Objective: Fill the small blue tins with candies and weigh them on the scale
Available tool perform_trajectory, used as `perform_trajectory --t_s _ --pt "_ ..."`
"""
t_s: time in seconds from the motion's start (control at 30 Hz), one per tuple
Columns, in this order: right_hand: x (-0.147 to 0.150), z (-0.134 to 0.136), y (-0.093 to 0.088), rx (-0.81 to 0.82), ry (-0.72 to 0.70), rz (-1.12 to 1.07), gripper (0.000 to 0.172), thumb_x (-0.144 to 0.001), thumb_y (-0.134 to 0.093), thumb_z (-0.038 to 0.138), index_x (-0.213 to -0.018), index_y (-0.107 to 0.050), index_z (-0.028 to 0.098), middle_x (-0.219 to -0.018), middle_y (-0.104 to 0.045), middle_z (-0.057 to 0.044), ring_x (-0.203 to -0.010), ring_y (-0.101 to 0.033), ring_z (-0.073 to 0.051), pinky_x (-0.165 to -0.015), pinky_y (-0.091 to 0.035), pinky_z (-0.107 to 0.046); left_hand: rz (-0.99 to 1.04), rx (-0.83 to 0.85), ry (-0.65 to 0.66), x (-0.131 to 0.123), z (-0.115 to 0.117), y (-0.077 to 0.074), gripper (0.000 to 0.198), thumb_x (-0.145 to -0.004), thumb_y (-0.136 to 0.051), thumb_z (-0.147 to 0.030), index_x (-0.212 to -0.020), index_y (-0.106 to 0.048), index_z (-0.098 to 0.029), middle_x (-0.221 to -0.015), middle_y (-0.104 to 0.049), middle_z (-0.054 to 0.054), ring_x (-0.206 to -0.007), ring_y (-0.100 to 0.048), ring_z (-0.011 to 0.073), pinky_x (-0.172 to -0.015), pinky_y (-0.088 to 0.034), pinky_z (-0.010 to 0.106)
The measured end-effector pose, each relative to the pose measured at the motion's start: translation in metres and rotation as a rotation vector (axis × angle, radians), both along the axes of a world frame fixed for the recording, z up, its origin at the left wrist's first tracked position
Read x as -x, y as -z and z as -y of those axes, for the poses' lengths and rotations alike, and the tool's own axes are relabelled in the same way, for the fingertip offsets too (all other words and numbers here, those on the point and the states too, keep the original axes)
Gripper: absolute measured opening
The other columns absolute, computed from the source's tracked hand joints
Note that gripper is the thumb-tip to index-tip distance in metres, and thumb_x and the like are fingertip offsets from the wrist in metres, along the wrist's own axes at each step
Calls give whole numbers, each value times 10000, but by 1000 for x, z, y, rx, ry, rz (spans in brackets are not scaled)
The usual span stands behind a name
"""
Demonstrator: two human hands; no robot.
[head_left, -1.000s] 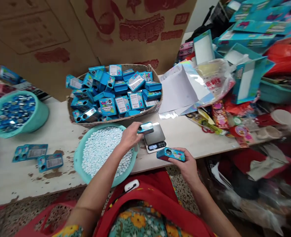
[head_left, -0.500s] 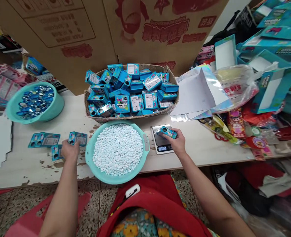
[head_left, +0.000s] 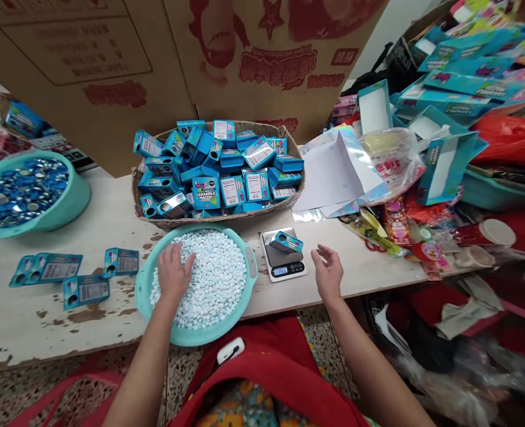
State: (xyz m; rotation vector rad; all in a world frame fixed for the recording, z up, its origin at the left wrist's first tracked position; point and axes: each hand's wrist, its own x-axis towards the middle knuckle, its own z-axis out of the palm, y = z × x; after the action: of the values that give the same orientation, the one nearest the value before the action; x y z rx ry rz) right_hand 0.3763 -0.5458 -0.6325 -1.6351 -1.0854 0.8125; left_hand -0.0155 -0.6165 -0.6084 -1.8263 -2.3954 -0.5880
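Note:
My left hand (head_left: 173, 274) lies spread, palm down, on the white candies in the teal basin (head_left: 143, 296). It holds nothing that I can see. My right hand (head_left: 328, 271) hovers above the table with its fingers apart and empty, just right of the small digital scale (head_left: 289, 270). A small blue box (head_left: 286, 242) lies on the scale's pan. Behind the basin stands a wicker basket (head_left: 226, 216) heaped with several blue boxes.
Three flat blue boxes (head_left: 73, 274) lie on the worn white table at the left. A teal bowl of shiny blue lids (head_left: 26, 196) stands at far left. Large cardboard cartons (head_left: 155, 65) rise behind. Open blue cartons, foil sheets and wrappers (head_left: 404, 172) crowd the right.
My left hand has moved from the flat boxes at the left onto the candies in the basin. My right hand has let go of the blue box on the scale and drawn back to the right.

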Motion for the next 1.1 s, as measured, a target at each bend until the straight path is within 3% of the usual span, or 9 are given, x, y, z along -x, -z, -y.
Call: perform_trajectory --t_s 0.1,0.2,0.4,0.53,0.63,0.77,0.9,1.0,1.1 --pt "1 -10 -15 -104 -48 82 360 -792 -631 414 -1058 -583 176 -1070 -604 -101 -986 -578 -229 -830 -504 -416 -26 124 -117 -18 -16 8 565 -863 -448 -523 -1247 -519 -115 -1256 -510 181 -1171 -404 363 -994 -317 514" --pt "12 -45 -39 -294 -166 206 278 -826 -608 364 -1049 -592 200 -1057 -599 -82 -1003 -568 -221 -837 -502 -394 36 252 -164 -29 -25 6 562 -865 -407 -557 -1216 -538 -138 -1199 -525 166 -1109 -447 353 -936 -368 500" --pt "44 -174 -75 -550 -337 529 313 -828 -602 331 -1118 -566 216 -1130 -579 -94 -1103 -505 -255 -936 -429 -428 195 363 -138 -50 -25 -5 586 -836 -396 -625 -1134 -569 -150 -1108 -529 141 -1026 -522 293 -885 -419 406" --pt "57 -254 -82 -425 -491 784 540 -743 -684 333 -1236 -514 193 -1249 -520 -124 -1135 -469 -300 -939 -394 -443 174 370 -122 -65 -17 -10 567 -801 -469 -620 -1140 -562 -175 -1095 -533 132 -992 -545 296 -808 -442 381" --pt "62 -285 -81 -247 -673 965 629 -707 -702 387 -1265 -502 176 -1202 -558 -136 -1053 -511 -323 -868 -403 -448 143 335 -122 -72 -13 -11 425 -832 -487 -513 -1100 -590 -199 -1042 -561 115 -933 -567 270 -754 -442 342" --pt "72 -293 -83 -224 -753 1186 531 -740 -626 348 -1207 -523 118 -1081 -609 -167 -978 -544 -349 -870 -347 -503 118 287 -147 -72 -13 -5 362 -837 -499 -469 -1076 -615 -223 -1008 -597 89 -870 -582 237 -691 -424 291" --pt "75 -285 -107 -187 -674 1244 388 -727 -603 275 -1038 -572 46 -987 -622 -200 -950 -561 -366 -856 -343 -523 187 201 -179 -64 -15 4 343 -818 -519 -454 -1014 -646 -204 -974 -638 94 -889 -592 245 -720 -426 285" --pt "50 -265 -135 -180 -550 1062 397 -736 -599 334 -1026 -580 64 -930 -626 -141 -902 -574 -326 -797 -396 -490 316 123 -212 -56 -18 9 292 -789 -544 -421 -938 -669 -204 -944 -662 88 -895 -595 248 -773 -429 300" --pt "9 -217 -153 -224 -491 674 424 -800 -539 402 -1080 -554 84 -932 -618 -93 -863 -579 -238 -757 -439 -418 474 138 -332 -51 -19 8 265 -741 -587 -431 -868 -681 -218 -792 -663 46 -770 -589 222 -752 -431 304"
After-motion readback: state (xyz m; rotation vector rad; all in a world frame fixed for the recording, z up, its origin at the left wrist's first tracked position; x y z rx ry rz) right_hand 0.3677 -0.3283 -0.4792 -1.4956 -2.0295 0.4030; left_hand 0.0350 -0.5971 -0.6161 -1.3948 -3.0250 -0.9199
